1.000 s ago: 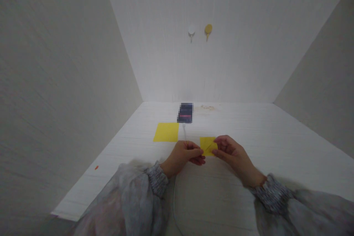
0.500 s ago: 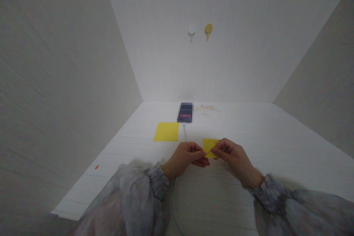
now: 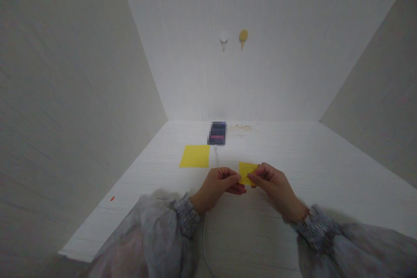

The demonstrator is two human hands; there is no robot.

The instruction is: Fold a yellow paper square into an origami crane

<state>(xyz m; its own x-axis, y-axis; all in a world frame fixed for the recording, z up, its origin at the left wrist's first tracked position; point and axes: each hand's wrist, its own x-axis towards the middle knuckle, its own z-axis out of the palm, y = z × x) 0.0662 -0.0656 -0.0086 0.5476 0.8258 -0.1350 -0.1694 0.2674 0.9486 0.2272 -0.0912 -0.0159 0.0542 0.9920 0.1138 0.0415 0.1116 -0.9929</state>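
Between both hands is a small folded piece of yellow paper [image 3: 246, 169], with a diagonal crease or flap edge on its near face. My left hand [image 3: 219, 184] pinches its lower left corner between thumb and fingers; a ring shows on one finger. On the other side, my right hand [image 3: 273, 184] grips the paper's right part, thumb in front and fingers behind, hiding that edge. A flat yellow sheet [image 3: 194, 156] lies on the white table [image 3: 293, 147], beyond my left hand and to its left.
A dark phone-like device [image 3: 217, 133], blurred out, lies near the back wall. A white cable [image 3: 204, 243] runs from it towards me, under my left arm. A small orange-red bit [image 3: 112, 198] lies far left. A white hook [image 3: 223, 37] and a gold hook [image 3: 243, 37] are on the wall.
The view has shifted very slightly. Both hands keep their pinch on the folded yellow paper, which is tilted a little more; nothing was let go.
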